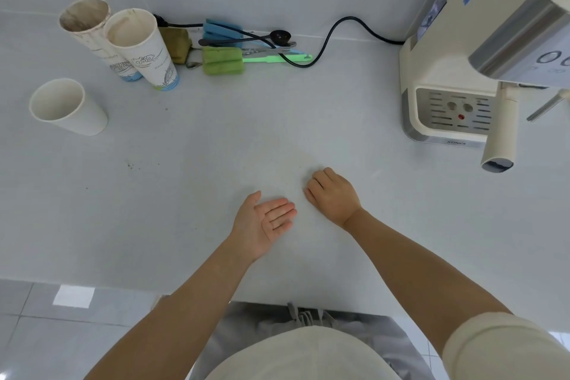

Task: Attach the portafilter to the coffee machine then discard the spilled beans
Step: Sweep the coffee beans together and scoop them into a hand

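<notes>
The cream coffee machine (438, 71) stands at the right of the white counter. The portafilter's cream handle (502, 129) sticks out toward me from under the machine's head, above the drip tray (453, 111). My left hand (265, 222) lies palm up and flat on the counter's middle, fingers together, with nothing visible in it. My right hand (333, 194) rests just right of it, knuckles up and fingers curled under; what is beneath it is hidden. A few dark specks (132, 166) lie on the counter at the left.
Two used printed paper cups (138, 46) and a plain white cup (64, 105) stand at the back left. Sponges, brushes, a scoop (246, 40) and a black power cord (327, 37) lie along the wall. The counter's front edge (92, 284) is near my body.
</notes>
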### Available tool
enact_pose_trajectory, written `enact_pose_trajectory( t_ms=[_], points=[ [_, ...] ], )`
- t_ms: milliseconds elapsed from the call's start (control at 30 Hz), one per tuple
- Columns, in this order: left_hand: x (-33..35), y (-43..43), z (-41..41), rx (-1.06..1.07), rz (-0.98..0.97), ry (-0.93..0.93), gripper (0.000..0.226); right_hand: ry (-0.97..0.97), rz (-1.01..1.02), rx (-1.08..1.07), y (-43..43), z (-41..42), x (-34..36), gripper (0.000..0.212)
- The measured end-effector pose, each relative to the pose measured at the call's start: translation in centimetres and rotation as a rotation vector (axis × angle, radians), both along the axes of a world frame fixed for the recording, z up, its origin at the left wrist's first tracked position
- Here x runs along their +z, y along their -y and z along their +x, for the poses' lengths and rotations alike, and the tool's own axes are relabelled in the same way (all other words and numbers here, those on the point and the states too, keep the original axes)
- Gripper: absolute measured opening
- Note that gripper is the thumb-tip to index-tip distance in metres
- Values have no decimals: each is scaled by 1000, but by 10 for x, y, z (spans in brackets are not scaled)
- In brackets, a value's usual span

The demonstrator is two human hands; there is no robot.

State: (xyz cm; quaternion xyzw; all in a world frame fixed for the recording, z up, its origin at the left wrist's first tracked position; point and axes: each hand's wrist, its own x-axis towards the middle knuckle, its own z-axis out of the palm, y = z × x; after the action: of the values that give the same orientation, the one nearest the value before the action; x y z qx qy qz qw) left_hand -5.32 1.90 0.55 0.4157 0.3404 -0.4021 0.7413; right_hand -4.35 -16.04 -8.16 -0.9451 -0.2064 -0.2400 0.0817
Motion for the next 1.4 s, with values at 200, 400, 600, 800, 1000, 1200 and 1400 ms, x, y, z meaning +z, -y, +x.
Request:
enact_pose_trajectory(
  t_ms=[200,400,600,800,1000,1200,1400],
  points=[
    [-3,6,-4,12,-1,-35,58,35,-33,-28,-1,0,4,53],
    [-3,15,-3,-4,3,-46,59,65,-31,-80,-2,1,2,62],
    [-3,21,2,22,-7,-42,58,15,-32,-167,-4,11,6,60],
    [-2,30,5,44,-55,-49,57,15,87,-140,-10,17,45,44],
    [9,47,2,12,-239,-18,43,-6,292,-6,-40,-4,58,47],
    [-1,48,-3,57,-326,-30,38,-100,305,-4,-45,-20,64,26],
    [7,49,-14,50,-242,-2,47,-82,319,-57,-51,-34,68,33]
  ],
)
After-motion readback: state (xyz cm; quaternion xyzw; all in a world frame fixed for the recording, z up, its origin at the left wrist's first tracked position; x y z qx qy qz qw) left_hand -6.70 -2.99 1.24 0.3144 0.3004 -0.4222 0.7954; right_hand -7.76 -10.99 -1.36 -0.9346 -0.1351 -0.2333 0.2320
